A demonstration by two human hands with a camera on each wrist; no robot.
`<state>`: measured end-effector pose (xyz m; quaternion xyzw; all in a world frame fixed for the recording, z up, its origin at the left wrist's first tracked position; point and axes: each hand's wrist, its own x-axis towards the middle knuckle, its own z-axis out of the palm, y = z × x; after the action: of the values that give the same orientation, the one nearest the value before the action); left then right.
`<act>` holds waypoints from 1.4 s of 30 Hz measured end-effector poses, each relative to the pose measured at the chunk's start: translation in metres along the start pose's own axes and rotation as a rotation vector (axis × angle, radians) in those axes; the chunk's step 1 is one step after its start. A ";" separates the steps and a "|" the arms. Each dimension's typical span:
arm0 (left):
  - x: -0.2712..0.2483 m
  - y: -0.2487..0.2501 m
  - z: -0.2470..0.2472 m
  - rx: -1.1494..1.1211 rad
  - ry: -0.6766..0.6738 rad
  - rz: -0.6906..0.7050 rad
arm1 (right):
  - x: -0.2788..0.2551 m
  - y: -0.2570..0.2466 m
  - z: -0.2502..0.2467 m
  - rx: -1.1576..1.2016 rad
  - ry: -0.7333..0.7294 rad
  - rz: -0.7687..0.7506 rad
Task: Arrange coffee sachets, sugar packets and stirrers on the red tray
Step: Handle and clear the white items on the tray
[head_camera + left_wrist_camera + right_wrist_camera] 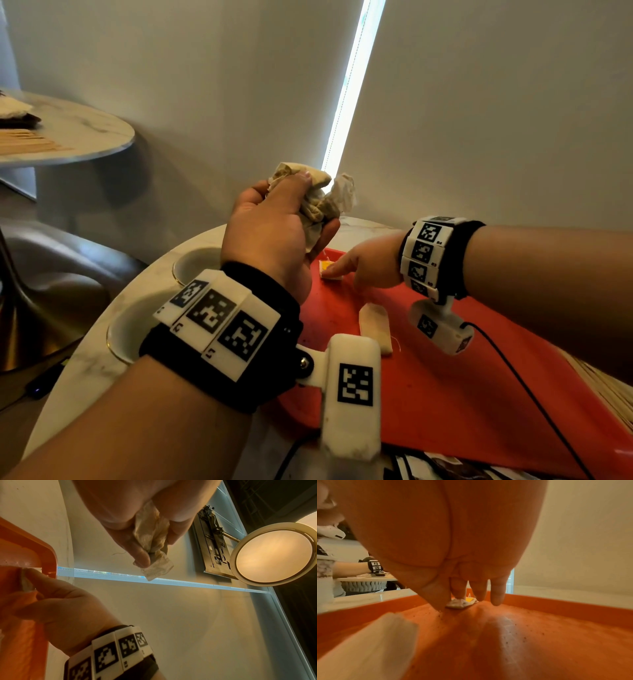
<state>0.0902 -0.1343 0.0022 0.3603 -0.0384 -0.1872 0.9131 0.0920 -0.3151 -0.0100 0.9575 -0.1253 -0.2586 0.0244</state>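
Two hands, left hand [274, 233] gripping crumpled sachets [318, 198], right hand [366, 265] touching packet [329, 270] on red tray [462, 394]

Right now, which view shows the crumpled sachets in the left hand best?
The head view: the sachets bulge whole from the left hand. Left wrist shows only a strip between the fingers; right wrist shows none.

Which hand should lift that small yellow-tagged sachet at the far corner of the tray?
Right, most likely. The right hand already has its fingertips on the yellow-tagged sachet on the red tray. The left hand is raised above the tray, gripping crumpled sachets.
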 end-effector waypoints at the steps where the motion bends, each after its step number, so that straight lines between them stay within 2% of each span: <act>1: 0.001 0.000 0.000 -0.002 0.003 0.002 | -0.001 0.000 0.000 0.008 -0.003 0.002; 13: 0.003 -0.002 -0.001 -0.005 -0.004 -0.010 | 0.013 0.005 0.005 0.107 -0.010 0.035; 18: 0.005 -0.003 -0.001 -0.021 -0.019 -0.005 | 0.016 0.001 0.006 0.012 -0.017 0.054; 22: 0.000 -0.005 -0.002 -0.016 -0.092 0.067 | 0.014 0.003 0.006 0.008 -0.022 0.051; 28: 0.001 -0.002 0.000 -0.010 -0.021 -0.012 | 0.015 0.002 0.009 -0.045 -0.018 0.065; 33: 0.002 -0.002 0.000 -0.022 -0.013 -0.008 | 0.017 0.009 0.009 0.099 0.022 0.045; 37: 0.002 -0.003 0.000 -0.002 -0.028 -0.016 | 0.012 0.018 0.005 0.079 0.130 0.017; 40: 0.002 -0.004 -0.001 0.004 -0.026 -0.026 | 0.002 0.030 -0.005 0.281 0.154 -0.018; 42: 0.002 -0.004 -0.001 -0.001 -0.033 -0.031 | -0.008 0.039 -0.008 0.414 0.120 -0.018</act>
<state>0.0915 -0.1374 -0.0009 0.3572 -0.0479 -0.2071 0.9095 0.0807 -0.3504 0.0057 0.9568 -0.1655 -0.1702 -0.1679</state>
